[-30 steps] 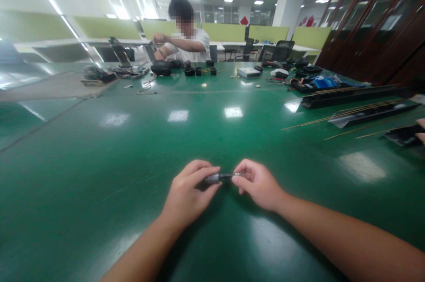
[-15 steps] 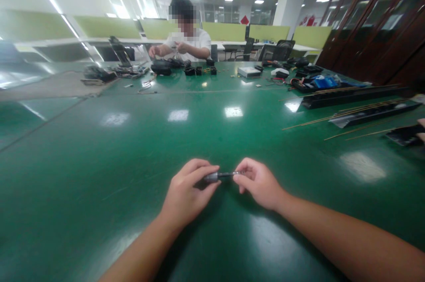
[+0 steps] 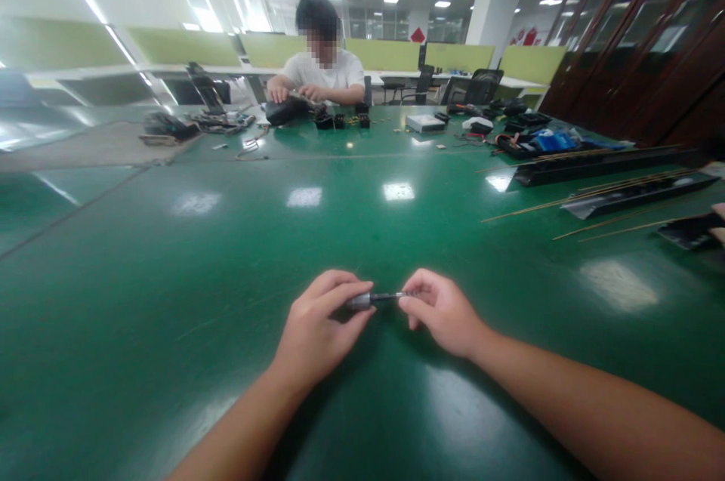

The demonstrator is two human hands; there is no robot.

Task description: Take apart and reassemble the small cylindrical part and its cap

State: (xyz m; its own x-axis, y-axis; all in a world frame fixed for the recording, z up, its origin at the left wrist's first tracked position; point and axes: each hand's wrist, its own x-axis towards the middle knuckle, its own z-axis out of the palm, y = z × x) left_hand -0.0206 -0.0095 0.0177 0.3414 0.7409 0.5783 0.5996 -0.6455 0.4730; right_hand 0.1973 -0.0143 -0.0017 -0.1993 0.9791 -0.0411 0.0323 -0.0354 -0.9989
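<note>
My left hand (image 3: 320,322) is closed round a small grey cylinder (image 3: 359,302), thumb and fingers on either side of it. From the cylinder's right end a thin dark shaft (image 3: 385,297) runs level toward my right hand (image 3: 442,311). The thumb and fingertips of that hand pinch the shaft's far end, where a bit of shiny metal shows. Both hands are low over the green tabletop (image 3: 226,300). The blur leaves the exact kind of tool or part unclear, and my left palm hides the cylinder's rear.
Across the table sits a person in a white shirt (image 3: 345,69), hands on a black case (image 3: 283,111). Small black parts (image 3: 340,121) and a white box (image 3: 424,122) lie nearby. To the right are dark trays (image 3: 634,192) with thin brass-coloured rods (image 3: 521,211) and another person's fingers (image 3: 719,220).
My hands and the grey cylinder stay almost still. The person opposite has lowered both hands onto the black case, which now sits tilted.
</note>
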